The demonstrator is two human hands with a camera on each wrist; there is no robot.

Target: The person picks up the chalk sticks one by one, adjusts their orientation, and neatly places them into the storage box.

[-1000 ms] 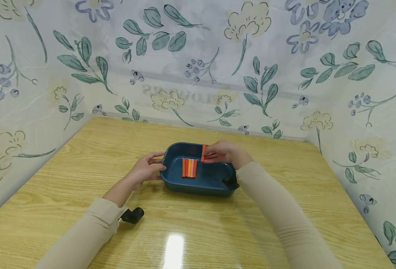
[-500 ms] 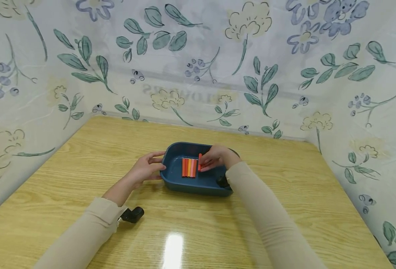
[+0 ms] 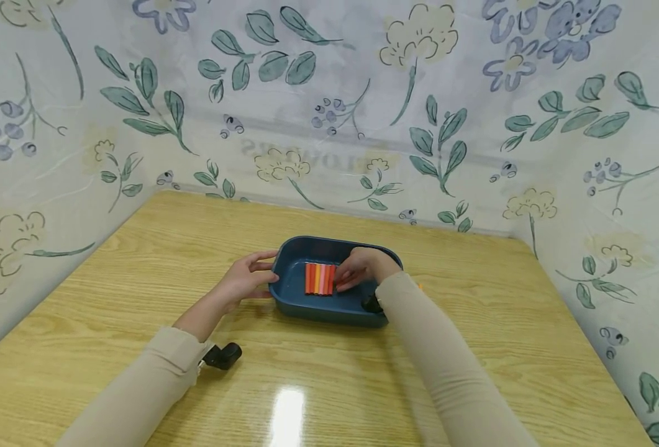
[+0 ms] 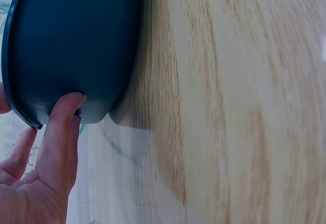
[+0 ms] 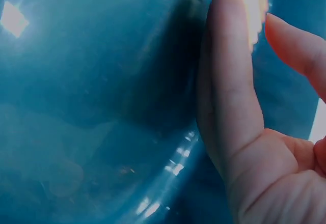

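A dark blue rounded tub point(image 3: 329, 315) sits on the table, and my left hand point(image 3: 242, 280) holds its left end. One thumb reaches over the rim while the fingers point(image 4: 60, 132) lie along the outer wall in the left wrist view. Inside the tub, several thin coloured sticks point(image 3: 320, 279), red, orange, yellow and pink, lie side by side in a flat row. My right hand point(image 3: 359, 267) is in the tub at the row's right edge. In the right wrist view its straight fingers point(image 5: 232, 56) touch a red stick, with the thumb apart from them.
The wooden table point(image 3: 223, 403) extends all round the tub. A small orange thing point(image 3: 420, 286) shows just past the right sleeve, mostly hidden. A black wrist camera point(image 3: 223, 356) juts from the left sleeve. Flower-patterned cloth point(image 3: 329, 161) walls the table's back and sides.
My right hand has brought a red stick down and left from the tub's far rim and set it against the row's right side. Its grip has loosened. The left hand has stayed in place.
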